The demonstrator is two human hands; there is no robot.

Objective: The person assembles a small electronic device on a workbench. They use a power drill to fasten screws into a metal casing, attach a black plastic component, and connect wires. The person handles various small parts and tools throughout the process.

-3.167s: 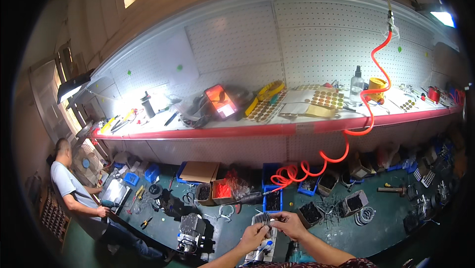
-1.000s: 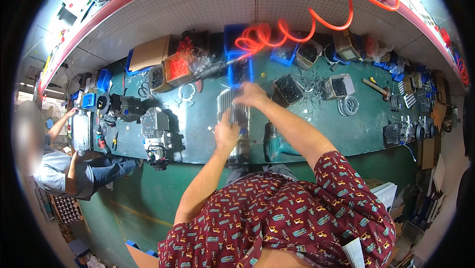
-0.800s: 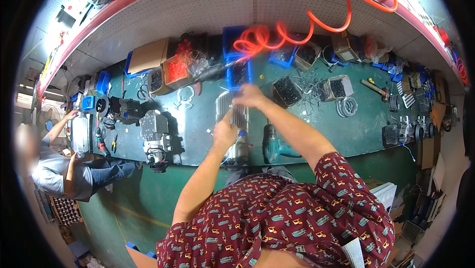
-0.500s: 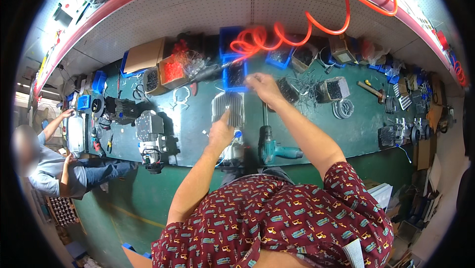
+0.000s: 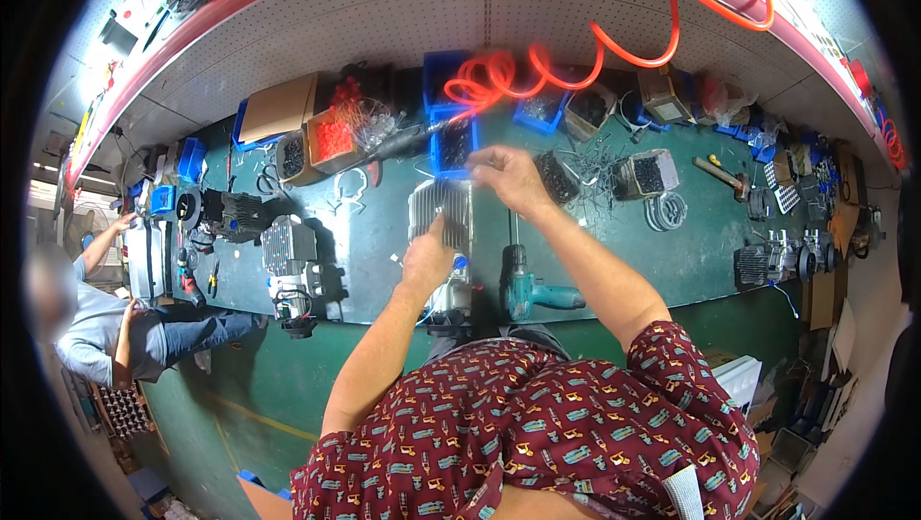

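finned metal unit (image 5: pixel 427 201) under the left hand (image 5: pixel 428 259)

the unit sits on the green bench (image 5: pixel 369 280) before the person, left of the teal drill (image 5: pixel 521 295). the left hand sets an extended finger on its fins, the others curled; the right hand (image 5: pixel 513 179) hangs beside the blue bin (image 5: pixel 453 175), thumb and fingertips close together; whether either pinches anything, i cannot tell. it looks heavy and stiff, its metal perhaps slippery; the housing's sides seem the surest hold.

Two drills (image 5: pixel 523 295), perhaps four finned motors (image 5: pixel 453 200)
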